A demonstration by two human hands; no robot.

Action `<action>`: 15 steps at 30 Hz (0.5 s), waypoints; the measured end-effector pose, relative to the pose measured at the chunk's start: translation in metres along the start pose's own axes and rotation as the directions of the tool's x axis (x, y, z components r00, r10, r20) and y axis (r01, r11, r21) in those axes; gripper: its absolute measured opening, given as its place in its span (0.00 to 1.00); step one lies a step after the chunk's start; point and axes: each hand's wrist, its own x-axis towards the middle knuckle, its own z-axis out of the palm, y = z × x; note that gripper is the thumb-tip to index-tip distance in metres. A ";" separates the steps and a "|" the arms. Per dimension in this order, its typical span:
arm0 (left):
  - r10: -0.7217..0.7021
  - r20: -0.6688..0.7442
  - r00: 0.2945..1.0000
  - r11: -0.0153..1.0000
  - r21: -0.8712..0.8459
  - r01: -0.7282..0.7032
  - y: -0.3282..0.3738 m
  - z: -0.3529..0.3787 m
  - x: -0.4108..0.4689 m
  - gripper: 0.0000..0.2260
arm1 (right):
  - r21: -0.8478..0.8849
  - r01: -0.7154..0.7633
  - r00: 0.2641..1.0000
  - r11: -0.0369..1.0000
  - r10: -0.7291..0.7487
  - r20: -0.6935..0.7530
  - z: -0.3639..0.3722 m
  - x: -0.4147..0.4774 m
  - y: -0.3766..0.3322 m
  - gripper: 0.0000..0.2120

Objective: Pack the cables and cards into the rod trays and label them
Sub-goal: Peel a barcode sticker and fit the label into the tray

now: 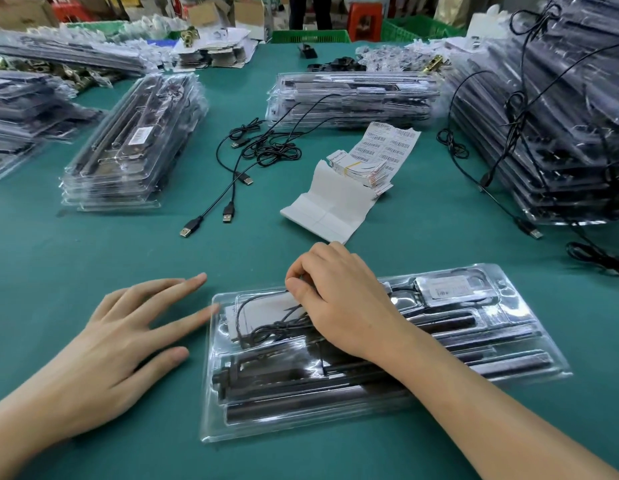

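A clear plastic rod tray with black rods lies on the green table in front of me. A white card sits in its upper left pocket with a coiled black cable on top. My right hand rests over that pocket, fingers curled, pinching the cable against the card. My left hand lies flat on the table left of the tray, fingers spread, one fingertip touching the tray's edge. Loose USB cables lie at mid-table. A barcode label sheet and a card stack lie behind the tray.
Stacks of packed trays stand at the left, the centre back and the right, the right one draped with cables. White backing paper lies under the cards. Green crates and cartons stand beyond the far edge.
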 end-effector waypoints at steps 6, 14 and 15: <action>0.091 0.086 0.992 0.995 0.035 -0.094 -0.008 0.005 0.008 0.23 | 0.008 0.003 1.000 1.000 -0.003 -0.010 0.001 0.000 0.001 0.07; 0.150 0.059 0.987 0.989 -0.025 -0.148 -0.009 0.006 0.020 0.22 | -0.017 0.018 1.000 1.000 -0.018 -0.024 0.003 0.000 0.001 0.07; 0.147 0.050 0.988 0.988 -0.046 -0.144 -0.009 0.006 0.020 0.22 | -0.025 0.021 0.999 0.999 -0.022 -0.024 0.003 0.000 0.001 0.07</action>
